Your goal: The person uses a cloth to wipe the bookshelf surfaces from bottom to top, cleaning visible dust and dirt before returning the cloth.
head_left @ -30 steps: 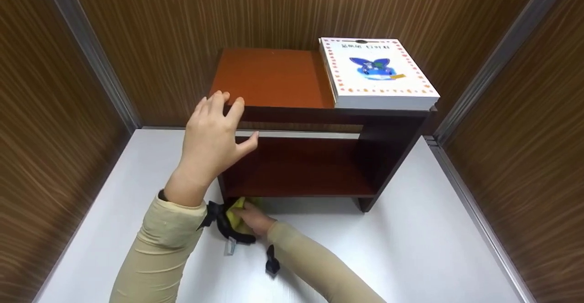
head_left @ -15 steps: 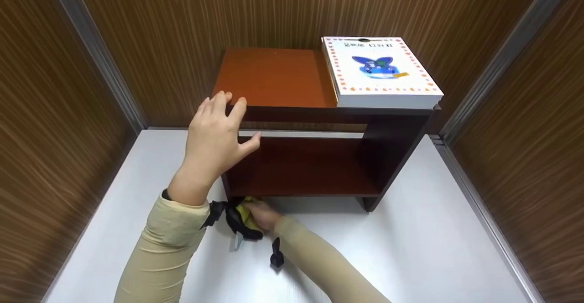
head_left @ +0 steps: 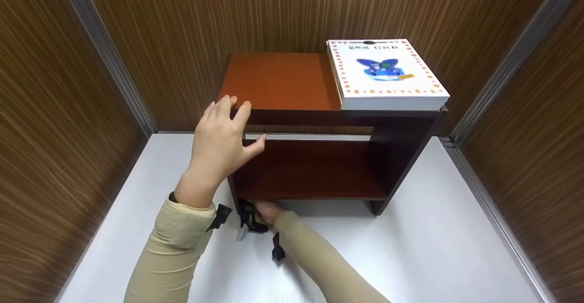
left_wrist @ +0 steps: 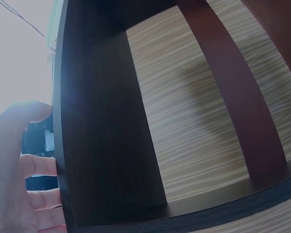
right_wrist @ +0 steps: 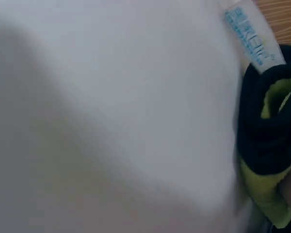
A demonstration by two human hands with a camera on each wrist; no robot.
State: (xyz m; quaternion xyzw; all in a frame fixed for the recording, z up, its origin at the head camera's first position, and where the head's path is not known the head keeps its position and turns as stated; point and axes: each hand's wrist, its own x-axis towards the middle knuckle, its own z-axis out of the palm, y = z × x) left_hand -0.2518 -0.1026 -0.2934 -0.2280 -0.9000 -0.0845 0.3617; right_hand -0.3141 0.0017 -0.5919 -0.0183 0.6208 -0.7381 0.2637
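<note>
A small dark brown shelf unit (head_left: 310,170) with a reddish-brown top (head_left: 280,81) stands in the middle. My left hand (head_left: 221,138) rests its fingertips at the left front corner of that top, thumb spread away; in the left wrist view its fingers (left_wrist: 46,199) touch the board's edge. Low at the unit's left foot, my right hand (head_left: 268,211) grips a yellow-green cleaning cloth (right_wrist: 264,187) with a wide black border. A white printed label (right_wrist: 252,39) sticks out from the bunched cloth. Most of the right hand's fingers are hidden behind the cloth and under the lower shelf.
A stack of white picture books (head_left: 388,72) lies on the right half of the top. Wood-grain panels (head_left: 273,11) close in the back and both sides. The unit stands on a white surface (head_left: 438,230).
My right hand and the cloth have moved slightly inward, further beneath the lower shelf, so less yellow shows. My left hand keeps its place on the corner. The view has shifted slightly.
</note>
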